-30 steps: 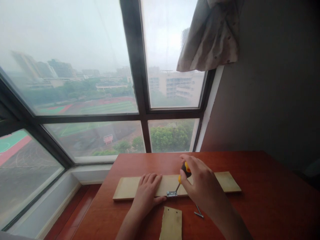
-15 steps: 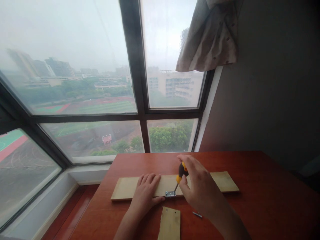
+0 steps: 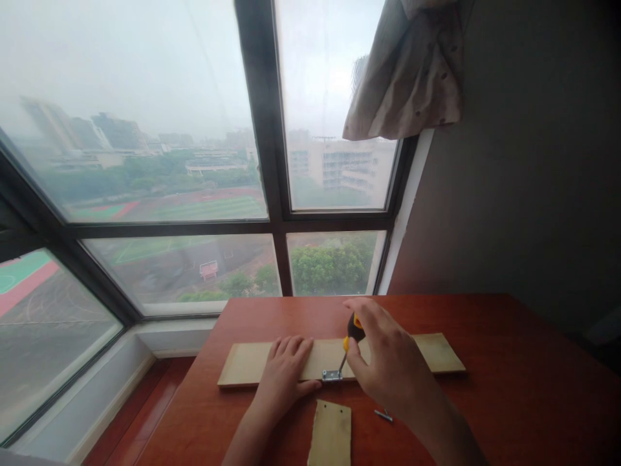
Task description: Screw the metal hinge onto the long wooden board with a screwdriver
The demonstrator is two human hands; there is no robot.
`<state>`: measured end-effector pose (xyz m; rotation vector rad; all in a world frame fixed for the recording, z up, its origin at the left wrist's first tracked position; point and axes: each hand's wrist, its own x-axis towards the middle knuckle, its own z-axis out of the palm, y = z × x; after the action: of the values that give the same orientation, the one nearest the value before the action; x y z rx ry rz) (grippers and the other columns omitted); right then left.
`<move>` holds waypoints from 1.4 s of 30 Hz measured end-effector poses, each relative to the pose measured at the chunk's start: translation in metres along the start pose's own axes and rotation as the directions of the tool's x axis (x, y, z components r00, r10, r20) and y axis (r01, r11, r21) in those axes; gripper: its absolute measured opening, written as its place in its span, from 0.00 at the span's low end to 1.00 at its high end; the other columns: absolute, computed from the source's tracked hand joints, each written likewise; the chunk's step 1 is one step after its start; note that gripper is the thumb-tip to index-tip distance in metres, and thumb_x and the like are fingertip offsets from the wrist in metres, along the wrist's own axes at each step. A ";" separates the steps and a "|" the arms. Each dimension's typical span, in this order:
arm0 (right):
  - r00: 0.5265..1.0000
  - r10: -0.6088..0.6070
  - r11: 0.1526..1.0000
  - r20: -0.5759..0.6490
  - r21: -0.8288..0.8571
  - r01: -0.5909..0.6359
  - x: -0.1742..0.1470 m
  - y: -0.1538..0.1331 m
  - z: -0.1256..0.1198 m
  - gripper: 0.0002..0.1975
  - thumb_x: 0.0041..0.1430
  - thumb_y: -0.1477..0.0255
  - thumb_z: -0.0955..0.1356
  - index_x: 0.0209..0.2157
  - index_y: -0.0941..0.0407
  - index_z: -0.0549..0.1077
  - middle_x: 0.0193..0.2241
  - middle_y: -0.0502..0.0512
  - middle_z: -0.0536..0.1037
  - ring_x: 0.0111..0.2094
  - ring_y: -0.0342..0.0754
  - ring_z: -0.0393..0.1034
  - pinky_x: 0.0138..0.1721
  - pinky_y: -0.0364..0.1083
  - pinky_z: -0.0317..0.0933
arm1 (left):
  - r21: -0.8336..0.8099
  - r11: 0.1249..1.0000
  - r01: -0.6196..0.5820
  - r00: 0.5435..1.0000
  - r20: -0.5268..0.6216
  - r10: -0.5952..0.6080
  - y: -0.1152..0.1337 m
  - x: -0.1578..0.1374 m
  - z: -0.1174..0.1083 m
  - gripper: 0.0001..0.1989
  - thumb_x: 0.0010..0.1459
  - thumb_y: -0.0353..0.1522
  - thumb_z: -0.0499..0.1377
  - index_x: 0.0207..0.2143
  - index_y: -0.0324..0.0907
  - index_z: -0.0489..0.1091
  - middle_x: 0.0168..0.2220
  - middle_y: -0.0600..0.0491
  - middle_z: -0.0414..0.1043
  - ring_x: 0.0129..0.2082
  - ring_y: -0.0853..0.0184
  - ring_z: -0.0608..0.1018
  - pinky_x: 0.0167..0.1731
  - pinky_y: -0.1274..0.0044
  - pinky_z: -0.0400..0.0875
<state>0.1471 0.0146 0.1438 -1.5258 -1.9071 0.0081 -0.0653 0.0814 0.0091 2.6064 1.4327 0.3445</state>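
Over the board (image 3: pixel 242 364), the right hand (image 3: pixel 394 353) curls round a screwdriver (image 3: pixel 356 330).

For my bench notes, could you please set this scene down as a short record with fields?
Left hand: the left hand rests on the long board, beside the metal plate
Right hand: the right hand grips the screwdriver by its black-and-yellow handle
Screwdriver tip: at the metal plate's right end
Metal plate: at the long board's near edge
Nearer the camera: short board with two dark holes near its far end
Right of that: small metal pieces, type unclear
Surface: reddish-brown table
Beyond: windows, curtain
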 end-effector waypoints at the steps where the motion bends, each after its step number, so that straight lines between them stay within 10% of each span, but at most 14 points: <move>1: 1.000 0.016 1.000 -0.007 -0.024 -0.016 0.001 0.001 0.001 0.20 0.57 0.73 0.64 0.52 0.52 0.65 0.48 0.57 0.72 0.46 0.54 0.69 0.45 0.53 0.66 | 0.003 1.000 -0.002 1.000 0.000 0.002 0.000 0.000 0.000 0.40 0.42 0.43 0.69 0.58 0.48 0.62 0.55 0.48 0.67 0.56 0.53 0.66 0.59 0.62 0.52; 13: 0.996 -0.048 0.997 -0.073 0.061 0.053 0.006 0.005 0.009 0.24 0.56 0.76 0.62 0.56 0.54 0.61 0.52 0.59 0.70 0.53 0.52 0.66 0.51 0.51 0.64 | 0.012 1.000 0.006 1.000 -0.006 -0.005 0.002 -0.001 -0.002 0.37 0.45 0.45 0.67 0.57 0.48 0.63 0.54 0.47 0.67 0.55 0.53 0.67 0.58 0.62 0.53; 19: 0.994 0.094 0.983 -0.049 -0.156 -0.100 0.004 0.003 0.013 0.17 0.61 0.65 0.64 0.51 0.51 0.67 0.43 0.58 0.75 0.36 0.54 0.74 0.34 0.49 0.68 | 0.011 1.000 -0.008 1.000 -0.027 0.008 0.001 0.000 0.000 0.36 0.45 0.44 0.67 0.57 0.49 0.62 0.54 0.48 0.67 0.54 0.53 0.67 0.57 0.62 0.54; 26: 0.999 -0.018 1.000 -0.038 0.000 0.018 0.003 0.002 0.010 0.24 0.55 0.78 0.61 0.55 0.54 0.61 0.51 0.58 0.70 0.50 0.52 0.67 0.49 0.50 0.64 | 0.008 1.000 -0.018 0.999 -0.043 0.018 0.000 -0.001 0.000 0.35 0.46 0.45 0.66 0.57 0.49 0.62 0.53 0.47 0.67 0.54 0.53 0.67 0.56 0.63 0.55; 33: 0.994 0.088 0.980 -0.062 -0.173 -0.097 0.007 0.003 0.010 0.19 0.61 0.63 0.64 0.52 0.53 0.65 0.43 0.58 0.75 0.41 0.55 0.72 0.37 0.50 0.67 | 0.016 0.999 -0.033 0.998 -0.053 0.034 -0.002 -0.001 0.005 0.35 0.47 0.46 0.65 0.57 0.50 0.61 0.53 0.48 0.67 0.54 0.53 0.67 0.56 0.63 0.55; 42: 0.998 -0.048 0.992 -0.048 0.111 0.053 0.005 -0.002 0.012 0.24 0.54 0.79 0.62 0.54 0.53 0.62 0.50 0.58 0.71 0.50 0.51 0.67 0.49 0.49 0.64 | 0.001 0.999 -0.037 0.997 -0.066 0.037 0.000 -0.001 0.004 0.35 0.47 0.46 0.65 0.57 0.50 0.61 0.53 0.48 0.67 0.54 0.53 0.67 0.57 0.62 0.54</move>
<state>0.1388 0.0226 0.1380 -1.3914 -1.8773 0.0569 -0.0647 0.0805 0.0047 2.6476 1.4057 0.4390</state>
